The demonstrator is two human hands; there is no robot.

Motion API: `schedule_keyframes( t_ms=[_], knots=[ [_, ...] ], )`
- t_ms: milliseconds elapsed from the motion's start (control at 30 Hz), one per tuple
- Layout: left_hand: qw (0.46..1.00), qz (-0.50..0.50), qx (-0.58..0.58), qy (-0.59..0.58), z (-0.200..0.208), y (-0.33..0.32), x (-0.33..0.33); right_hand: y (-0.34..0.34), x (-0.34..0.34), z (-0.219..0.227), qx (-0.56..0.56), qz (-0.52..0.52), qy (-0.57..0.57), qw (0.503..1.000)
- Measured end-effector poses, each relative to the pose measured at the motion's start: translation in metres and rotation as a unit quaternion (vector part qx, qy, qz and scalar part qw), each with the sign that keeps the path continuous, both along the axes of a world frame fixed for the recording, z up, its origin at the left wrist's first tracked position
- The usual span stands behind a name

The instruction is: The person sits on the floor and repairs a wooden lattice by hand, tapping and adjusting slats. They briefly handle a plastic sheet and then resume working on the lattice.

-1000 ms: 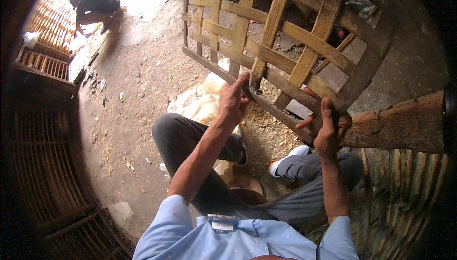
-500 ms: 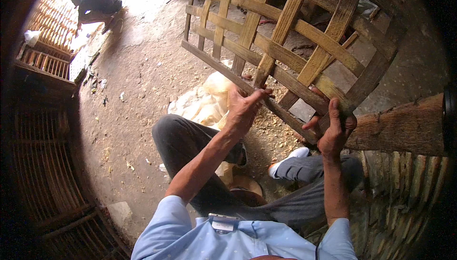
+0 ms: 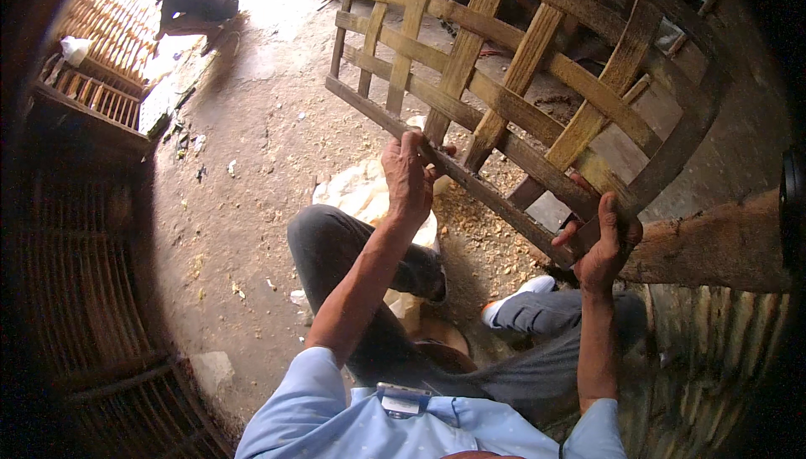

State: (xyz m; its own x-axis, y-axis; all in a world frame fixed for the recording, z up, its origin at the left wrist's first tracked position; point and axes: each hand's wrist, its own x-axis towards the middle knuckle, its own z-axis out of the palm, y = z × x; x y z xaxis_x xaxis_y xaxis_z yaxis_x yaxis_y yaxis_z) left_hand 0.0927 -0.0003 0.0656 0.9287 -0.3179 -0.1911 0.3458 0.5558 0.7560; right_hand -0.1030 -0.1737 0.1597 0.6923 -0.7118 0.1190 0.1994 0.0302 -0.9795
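Note:
A lattice panel of flat woven bamboo strips [image 3: 525, 116], edged by a narrow wooden frame, is held up tilted in front of me. My left hand [image 3: 409, 175] grips the panel's near edge, its fingers curled round the thin frame strip close to a crossing slat. At the panel's lower right corner, my right hand [image 3: 606, 245] is closed on the frame with the thumb pointing up along it. Some fingertips of both hands are hidden behind the slats.
A pale crumpled plastic sheet [image 3: 357, 186] lies on the dirt floor beyond my bent knee. Thick wood [image 3: 709, 236] and corrugated sheeting [image 3: 714, 358] are at the right. Slatted bamboo racks [image 3: 84, 266] line the left. Another person [image 3: 197, 5] crouches at the far left.
My left hand has slid leftward along the panel's near edge, away from the right hand. The right hand keeps its hold on the corner. The whole view has shifted slightly.

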Motion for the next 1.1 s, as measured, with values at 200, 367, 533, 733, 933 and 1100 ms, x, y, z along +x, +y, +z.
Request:
schedule_keyframes(
  t_ms=[200,367,533,733,933,1100],
  knots=[
    [0.999,0.035,-0.009,0.027,0.004,0.004,0.017,0.005,0.004,-0.003,-0.009,-0.001,-0.018,1.000],
    [0.997,0.023,0.064,-0.031,-0.010,0.015,0.029,0.003,-0.001,-0.004,-0.009,0.026,-0.014,1.000],
    [0.997,-0.008,0.068,0.035,0.018,0.013,0.028,0.005,-0.003,-0.003,-0.037,0.027,-0.021,0.999],
    [0.993,-0.002,0.122,-0.006,-0.019,0.029,0.041,0.005,-0.005,-0.012,-0.066,0.061,-0.010,0.996],
    [0.987,-0.104,-0.116,0.037,-0.024,0.018,0.030,0.004,-0.004,-0.006,-0.037,0.007,-0.007,0.999],
    [0.985,-0.132,-0.110,0.019,0.007,0.008,0.018,-0.007,-0.007,0.000,0.014,-0.028,0.027,0.999]
  ],
)
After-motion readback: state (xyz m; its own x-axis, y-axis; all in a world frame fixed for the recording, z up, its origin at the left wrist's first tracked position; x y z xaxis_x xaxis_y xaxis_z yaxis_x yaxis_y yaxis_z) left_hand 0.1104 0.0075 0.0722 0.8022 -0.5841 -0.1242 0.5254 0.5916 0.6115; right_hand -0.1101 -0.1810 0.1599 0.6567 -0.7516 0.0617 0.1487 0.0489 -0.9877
